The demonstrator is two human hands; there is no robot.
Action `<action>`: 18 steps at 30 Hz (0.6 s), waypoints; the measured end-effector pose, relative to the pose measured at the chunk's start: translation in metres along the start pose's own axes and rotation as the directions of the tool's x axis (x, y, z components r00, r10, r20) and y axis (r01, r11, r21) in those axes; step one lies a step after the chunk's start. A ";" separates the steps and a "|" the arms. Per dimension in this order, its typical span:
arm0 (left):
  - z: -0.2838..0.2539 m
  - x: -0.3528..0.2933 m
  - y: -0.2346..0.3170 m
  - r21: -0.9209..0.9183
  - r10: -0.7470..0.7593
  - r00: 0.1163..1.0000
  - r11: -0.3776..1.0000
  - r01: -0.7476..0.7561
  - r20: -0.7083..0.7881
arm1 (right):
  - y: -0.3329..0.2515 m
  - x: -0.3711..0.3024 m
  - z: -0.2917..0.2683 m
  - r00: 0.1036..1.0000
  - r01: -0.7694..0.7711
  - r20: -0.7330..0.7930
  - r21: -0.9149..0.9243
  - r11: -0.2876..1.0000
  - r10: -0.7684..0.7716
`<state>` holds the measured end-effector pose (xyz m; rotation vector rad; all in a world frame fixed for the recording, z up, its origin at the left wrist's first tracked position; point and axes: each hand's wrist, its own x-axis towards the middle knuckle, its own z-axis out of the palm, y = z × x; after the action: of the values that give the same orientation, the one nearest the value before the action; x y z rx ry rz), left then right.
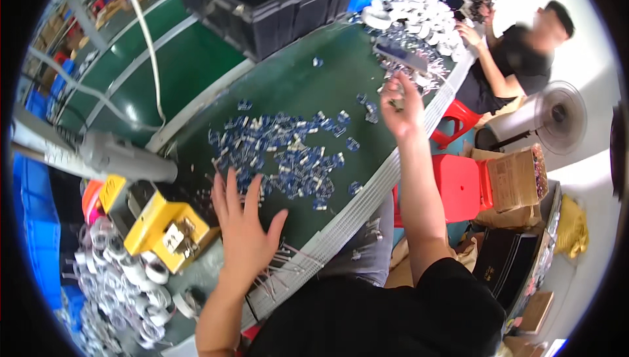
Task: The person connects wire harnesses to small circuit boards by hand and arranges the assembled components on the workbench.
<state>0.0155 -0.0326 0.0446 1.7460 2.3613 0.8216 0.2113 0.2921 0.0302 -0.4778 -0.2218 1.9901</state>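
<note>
My left hand [246, 229] lies over the green worktop with its fingers spread, holding nothing. Its fingertips reach the near left edge of a scattered pile of small blue circuit boards [288, 150] with white parts. Thin pale wires [282, 262] stick out beside its wrist at the table's edge. My right hand [403, 111] is raised at the right side of the worktop with its fingers curled together. Something small and dark seems to be between them, too small to name. Just beyond it lie a heap of wired parts [426, 81] and a dark flat phone-like slab [401, 57].
A black crate [262, 29] stands at the far side. A yellow device [173, 232] and heaped white ring-shaped parts [124, 258] are at the left. More white parts [419, 13] pile up far right, near a seated person [517, 62]. Red stools [452, 186] and a fan [557, 114] stand right.
</note>
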 end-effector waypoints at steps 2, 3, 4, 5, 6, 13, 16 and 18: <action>0.007 0.014 0.001 0.022 -0.020 1.000 1.000 0.020 0.005 | 0.000 -0.024 -0.012 0.996 -0.084 0.040 0.011 0.996 0.084; 0.014 0.019 -0.004 0.039 -0.038 0.999 0.999 0.038 0.005 | 0.007 -0.035 -0.016 0.994 -0.107 0.040 0.019 0.994 0.106; 0.024 0.022 -0.010 0.093 -0.051 0.999 0.994 0.051 0.000 | 0.012 -0.047 -0.020 0.994 -0.107 -0.003 -0.010 0.994 0.107; 0.033 0.025 -0.012 0.142 -0.058 0.998 0.988 0.058 -0.005 | 0.013 -0.058 -0.027 0.994 -0.100 -0.047 -0.041 0.994 0.098; 0.040 0.028 -0.011 0.149 -0.060 0.998 0.987 0.060 -0.006 | 0.015 -0.068 -0.033 0.994 -0.105 -0.045 -0.036 0.994 0.104; 0.065 0.049 0.020 0.229 0.155 0.984 0.965 -0.132 -0.087 | 0.021 -0.110 -0.063 0.994 -0.095 -0.082 -0.261 0.961 0.076; 0.072 0.050 0.027 0.186 0.132 0.991 0.974 -0.131 0.011 | 0.032 -0.111 -0.043 0.981 -0.022 0.112 -0.750 0.661 0.159; 0.069 0.041 0.030 0.186 0.156 0.988 0.970 -0.156 0.014 | 0.050 -0.105 -0.005 0.929 0.237 0.294 -0.939 0.248 0.225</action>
<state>0.0532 0.0352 0.0099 2.0258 2.3948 0.6355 0.2136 0.1762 0.0319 -0.8457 -1.8331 1.6656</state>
